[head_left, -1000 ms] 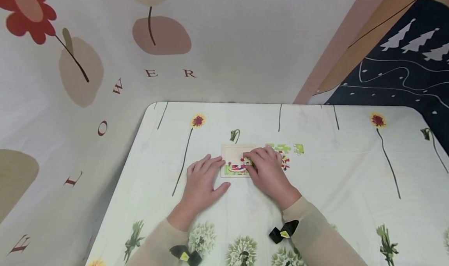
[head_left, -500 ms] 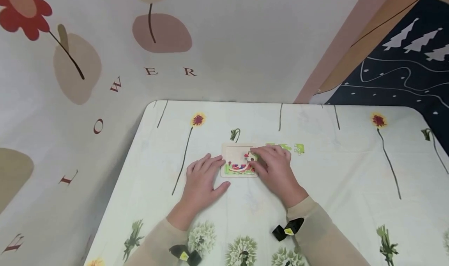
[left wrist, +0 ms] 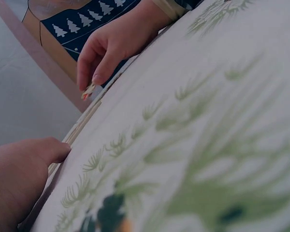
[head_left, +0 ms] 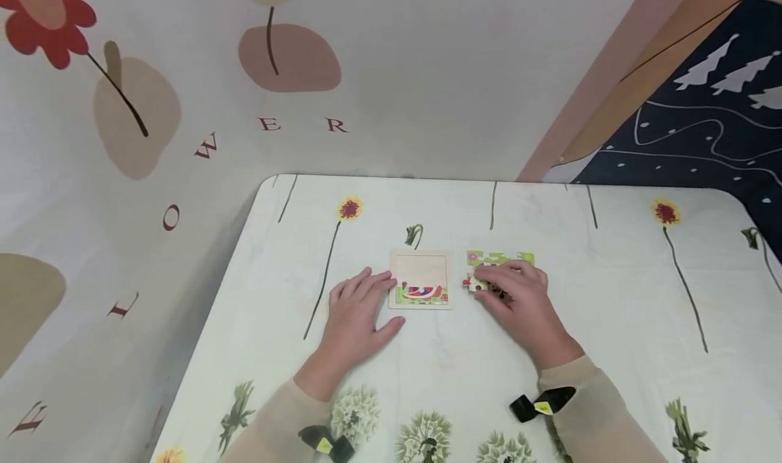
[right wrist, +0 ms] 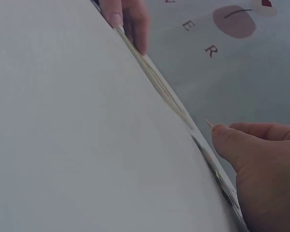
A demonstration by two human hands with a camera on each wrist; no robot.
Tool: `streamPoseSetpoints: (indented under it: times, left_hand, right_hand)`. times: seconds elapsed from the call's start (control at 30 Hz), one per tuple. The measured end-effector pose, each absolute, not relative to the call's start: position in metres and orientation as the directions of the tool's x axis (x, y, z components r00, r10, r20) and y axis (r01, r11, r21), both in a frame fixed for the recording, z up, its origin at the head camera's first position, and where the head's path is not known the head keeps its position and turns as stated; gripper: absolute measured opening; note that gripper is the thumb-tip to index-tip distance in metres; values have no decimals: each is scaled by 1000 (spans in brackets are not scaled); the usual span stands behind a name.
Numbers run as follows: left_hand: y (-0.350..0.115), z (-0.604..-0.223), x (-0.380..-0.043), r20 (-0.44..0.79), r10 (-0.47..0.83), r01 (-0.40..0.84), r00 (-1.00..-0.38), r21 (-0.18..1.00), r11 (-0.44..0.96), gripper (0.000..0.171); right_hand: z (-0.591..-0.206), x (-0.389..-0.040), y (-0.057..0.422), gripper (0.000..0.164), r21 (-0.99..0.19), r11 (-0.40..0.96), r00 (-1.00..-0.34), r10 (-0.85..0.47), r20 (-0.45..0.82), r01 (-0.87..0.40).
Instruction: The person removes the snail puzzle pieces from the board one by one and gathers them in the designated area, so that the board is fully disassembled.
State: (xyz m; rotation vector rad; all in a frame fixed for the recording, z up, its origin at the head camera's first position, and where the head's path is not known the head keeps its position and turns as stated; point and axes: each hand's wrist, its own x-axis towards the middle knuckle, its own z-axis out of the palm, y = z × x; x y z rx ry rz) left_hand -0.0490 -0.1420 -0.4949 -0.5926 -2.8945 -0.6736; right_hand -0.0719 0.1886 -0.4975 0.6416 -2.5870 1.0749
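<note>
A small wooden puzzle tray [head_left: 421,269] lies on the table, its lower part filled by a strip of colourful joined pieces [head_left: 421,294]. My left hand [head_left: 360,307] rests on the cloth with relaxed fingers, the fingertips at the tray's left edge. To the right of the tray, my right hand [head_left: 519,307] pinches a jigsaw piece [head_left: 474,284] with a red knob between thumb and fingers. That jigsaw piece [right wrist: 209,123] shows edge-on above the table in the right wrist view. Green loose pieces [head_left: 497,256] lie just beyond the right hand, which partly covers other pieces.
A white tablecloth [head_left: 611,300] printed with flowers and dandelions covers the table. Behind it hangs a pale printed curtain [head_left: 427,110], with a dark blue tree-patterned cloth [head_left: 690,130] at the right. Black wrist cameras [head_left: 544,403] sit on both sleeves.
My right hand has moved right from over the tray to the loose pieces, carrying the jigsaw piece along. The tray's upper part is now uncovered. The left hand has stayed at the tray's edge.
</note>
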Motion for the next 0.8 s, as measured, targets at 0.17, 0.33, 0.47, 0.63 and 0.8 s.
streamPoseSetpoints:
  times: [0.17,0.33,0.47,0.63,0.8]
  left_hand:
    - [-142,-494,-48,186,345,392,-920,402,827,62]
    - [-142,-493,-48,185,344,391,-920,399,830,62]
    - [-142,-492,-48,185,347,393,-919,394,831,62]
    - [-142,-493,-48,187,347,394,-919,396,830,62]
    - [-142,-494,-49,182,346,391,-920,399,830,62]
  right_hand:
    - [-498,-68,209,39,-588,661,-877,-260,403,-466]
    - [-494,-63,226,40,-596,677,-889,-208,408,-432]
    - [-492,-59,237,39,-593,701,-899,-167,406,-398]
    - [-494,-58,245,38,-567,732,-902,-153,403,-378]
    - [-497,-58,249,37,-548,746,-901,-159,405,-378]
